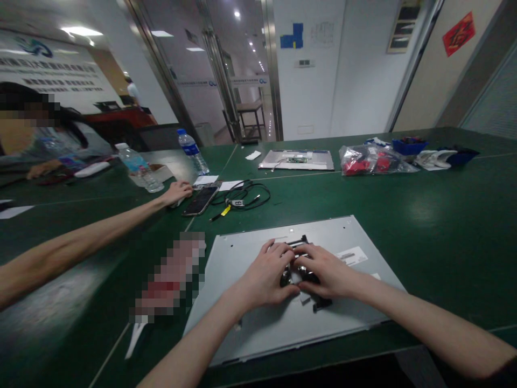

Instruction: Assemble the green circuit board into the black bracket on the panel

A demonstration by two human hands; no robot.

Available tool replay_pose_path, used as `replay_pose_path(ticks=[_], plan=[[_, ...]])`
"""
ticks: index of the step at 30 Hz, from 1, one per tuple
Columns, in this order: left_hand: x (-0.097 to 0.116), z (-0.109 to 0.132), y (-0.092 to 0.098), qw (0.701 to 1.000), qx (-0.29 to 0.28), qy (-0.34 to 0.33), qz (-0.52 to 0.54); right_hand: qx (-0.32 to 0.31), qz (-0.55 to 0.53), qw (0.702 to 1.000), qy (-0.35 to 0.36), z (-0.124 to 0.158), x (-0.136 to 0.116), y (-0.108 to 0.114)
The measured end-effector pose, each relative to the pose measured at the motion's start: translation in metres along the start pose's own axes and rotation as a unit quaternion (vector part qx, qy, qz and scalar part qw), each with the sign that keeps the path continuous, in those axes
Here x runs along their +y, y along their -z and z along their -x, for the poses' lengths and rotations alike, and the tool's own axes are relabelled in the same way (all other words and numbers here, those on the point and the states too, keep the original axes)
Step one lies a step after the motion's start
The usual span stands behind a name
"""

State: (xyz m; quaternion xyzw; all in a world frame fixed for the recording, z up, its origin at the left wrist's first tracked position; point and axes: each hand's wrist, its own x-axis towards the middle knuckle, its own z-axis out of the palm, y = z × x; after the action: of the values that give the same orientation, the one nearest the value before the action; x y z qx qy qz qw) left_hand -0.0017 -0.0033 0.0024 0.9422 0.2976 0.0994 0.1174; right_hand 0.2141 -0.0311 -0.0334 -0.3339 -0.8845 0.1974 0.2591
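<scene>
A grey metal panel (258,318), like the back of a screen, lies flat on the green table (424,231) in front of me. At its middle sits a small black part (301,276) with a black bracket and cable around it. My left hand (269,277) and my right hand (325,269) meet over this part, fingers curled and pressed on it from both sides. Most of the part is hidden under my fingers.
Another person's arm (92,237) reaches from the left to a phone (201,200) beside a coiled black cable (242,196). Two water bottles (139,168) stand behind. A second panel (297,160), a bag of red parts (369,160) and blue trays lie at the far side.
</scene>
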Motion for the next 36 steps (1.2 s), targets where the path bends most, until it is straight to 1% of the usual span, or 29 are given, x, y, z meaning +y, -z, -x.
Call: replay_pose_path(ticks=[7,14,23,27,36], plan=[[0.001,0.001,0.007,1.0,-0.018,-0.004,0.004,-0.002,-0.005,1.0,-0.001,-0.001,-0.001,0.0],[-0.001,0.003,0.006,1.0,-0.013,-0.01,0.015,-0.001,-0.019,1.0,0.005,-0.002,-0.004,0.004],[-0.002,0.004,0.009,1.0,-0.012,-0.01,0.017,-0.001,-0.01,1.0,-0.006,-0.004,-0.005,0.001],[0.0,0.004,0.011,1.0,-0.02,-0.004,0.017,0.009,-0.001,1.0,-0.009,-0.004,-0.007,-0.002],[0.004,0.005,0.017,1.0,-0.015,0.005,0.011,0.034,-0.011,0.999,-0.012,-0.006,-0.009,-0.008]])
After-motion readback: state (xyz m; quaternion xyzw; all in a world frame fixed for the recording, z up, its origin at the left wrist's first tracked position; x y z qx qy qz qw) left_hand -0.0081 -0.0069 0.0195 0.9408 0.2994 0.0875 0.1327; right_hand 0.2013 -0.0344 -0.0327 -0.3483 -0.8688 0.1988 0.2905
